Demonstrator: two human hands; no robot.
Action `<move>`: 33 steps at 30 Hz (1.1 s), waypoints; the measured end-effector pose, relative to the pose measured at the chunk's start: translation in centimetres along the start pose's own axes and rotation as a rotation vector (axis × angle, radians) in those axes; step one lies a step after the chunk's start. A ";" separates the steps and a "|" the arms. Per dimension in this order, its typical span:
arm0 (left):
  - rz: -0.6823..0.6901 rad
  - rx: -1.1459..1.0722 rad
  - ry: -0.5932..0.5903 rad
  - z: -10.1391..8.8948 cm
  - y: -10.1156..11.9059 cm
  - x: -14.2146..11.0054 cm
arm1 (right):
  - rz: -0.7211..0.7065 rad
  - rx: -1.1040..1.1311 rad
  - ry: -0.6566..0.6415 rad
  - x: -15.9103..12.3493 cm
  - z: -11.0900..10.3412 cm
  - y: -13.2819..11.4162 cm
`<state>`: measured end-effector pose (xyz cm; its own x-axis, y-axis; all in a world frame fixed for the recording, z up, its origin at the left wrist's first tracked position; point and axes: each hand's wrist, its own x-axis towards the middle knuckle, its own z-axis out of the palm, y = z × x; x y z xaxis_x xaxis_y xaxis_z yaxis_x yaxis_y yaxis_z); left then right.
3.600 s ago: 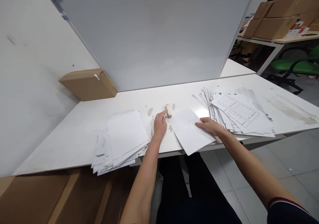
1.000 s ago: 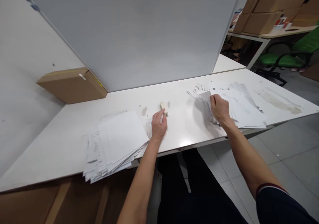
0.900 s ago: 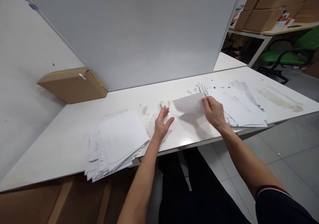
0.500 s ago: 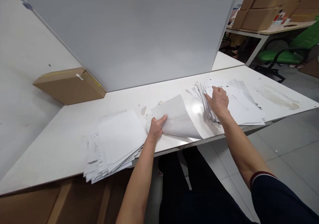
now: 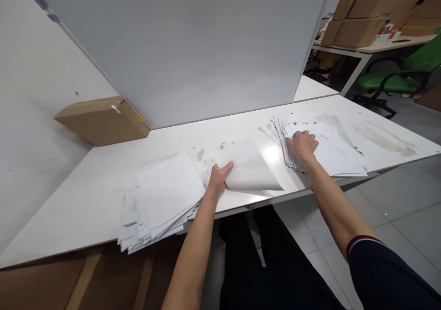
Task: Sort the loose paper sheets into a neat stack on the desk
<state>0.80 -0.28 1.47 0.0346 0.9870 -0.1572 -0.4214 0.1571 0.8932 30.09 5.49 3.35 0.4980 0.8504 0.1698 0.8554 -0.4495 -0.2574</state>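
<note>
Curving between hands [image 5: 217, 177] [image 5: 303, 144] (left-held): sheet [image 5: 250, 165]

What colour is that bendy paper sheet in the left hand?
The bendy paper sheet in the bare left hand is white; the head view shows it best.

No wording was legible.
Print on the right paper pile [image 5: 339, 153] and the left paper stack [image 5: 168, 186] was too small and blurred to make out.
</note>
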 end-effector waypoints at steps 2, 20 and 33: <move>0.009 -0.001 -0.005 0.0 0.0 0.0 | 0.014 0.023 0.011 0.2 0.0 0.1; 0.031 -0.086 -0.028 0.1 -0.5 0.2 | -0.604 0.618 0.259 -9.8 -14.5 -5.0; 0.016 -0.057 -0.088 0.2 -0.1 0.1 | -0.532 0.243 0.012 -8.6 -3.9 -10.9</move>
<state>1.01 -0.18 1.44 0.1057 0.9890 -0.1030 -0.4735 0.1412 0.8694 17.05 2.07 8.38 0.0121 0.9383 0.3455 0.9318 0.1148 -0.3444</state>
